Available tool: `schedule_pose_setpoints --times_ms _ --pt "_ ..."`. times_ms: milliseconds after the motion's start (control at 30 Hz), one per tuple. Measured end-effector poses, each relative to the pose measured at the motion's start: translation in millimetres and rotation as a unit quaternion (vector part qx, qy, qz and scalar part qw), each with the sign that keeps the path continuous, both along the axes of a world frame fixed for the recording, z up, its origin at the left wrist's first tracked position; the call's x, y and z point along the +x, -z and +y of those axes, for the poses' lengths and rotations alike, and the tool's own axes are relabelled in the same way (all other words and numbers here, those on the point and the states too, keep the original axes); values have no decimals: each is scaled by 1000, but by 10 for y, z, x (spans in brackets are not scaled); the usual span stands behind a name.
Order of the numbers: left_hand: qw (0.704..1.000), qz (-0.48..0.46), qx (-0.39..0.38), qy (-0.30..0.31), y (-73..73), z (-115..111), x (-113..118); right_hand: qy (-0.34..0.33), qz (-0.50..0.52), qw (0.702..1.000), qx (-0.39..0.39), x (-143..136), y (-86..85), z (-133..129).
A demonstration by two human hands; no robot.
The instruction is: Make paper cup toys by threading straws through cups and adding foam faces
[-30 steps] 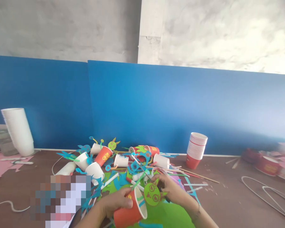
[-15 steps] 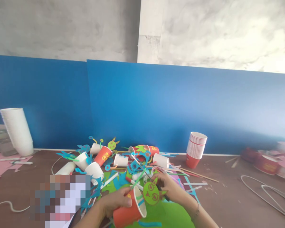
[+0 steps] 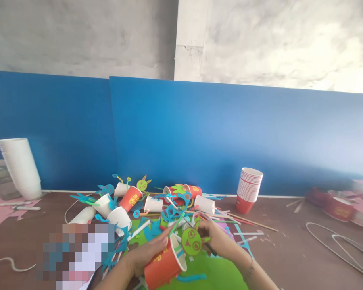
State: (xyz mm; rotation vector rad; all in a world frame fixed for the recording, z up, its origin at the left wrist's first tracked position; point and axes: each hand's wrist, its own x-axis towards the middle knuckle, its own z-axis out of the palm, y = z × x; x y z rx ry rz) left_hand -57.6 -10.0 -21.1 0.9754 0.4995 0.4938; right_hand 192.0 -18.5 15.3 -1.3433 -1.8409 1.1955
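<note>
holding red cup (image 3: pixel 160 273), yellow lettering (image 3: pixel 161 256)

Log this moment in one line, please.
left hand: holding tilted red cup | right hand: holding scissors | between hands: green paper face | farther right: cup stack

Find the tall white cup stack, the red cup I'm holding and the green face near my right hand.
White cup stack (image 3: pixel 21 171), head view: side.
Red cup (image 3: pixel 163 269), head view: outer wall.
Green face (image 3: pixel 191 241), head view: its middle.
</note>
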Motion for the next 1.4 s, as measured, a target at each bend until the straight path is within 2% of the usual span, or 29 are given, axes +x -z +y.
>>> schedule_pose_setpoints --times_ms 233,700,1033,1333,1400 --pt "999 13 24 -25 -161 -48 10 12 0 1000 -5 4 -21 -4" --pt "999 1 40 -25 -153 -42 3 19 -12 1000 17 -29 -24 -17" --pt "999 19 21 -37 -141 -45 4 23 -12 999 34 -57 -20 -26" --pt "998 16 7 -65 -230 -118 21 -2 -17 997 74 -19 30 -12" --pt "997 15 0 -76 -232 -122 27 5 -17 998 63 -19 28 -15"
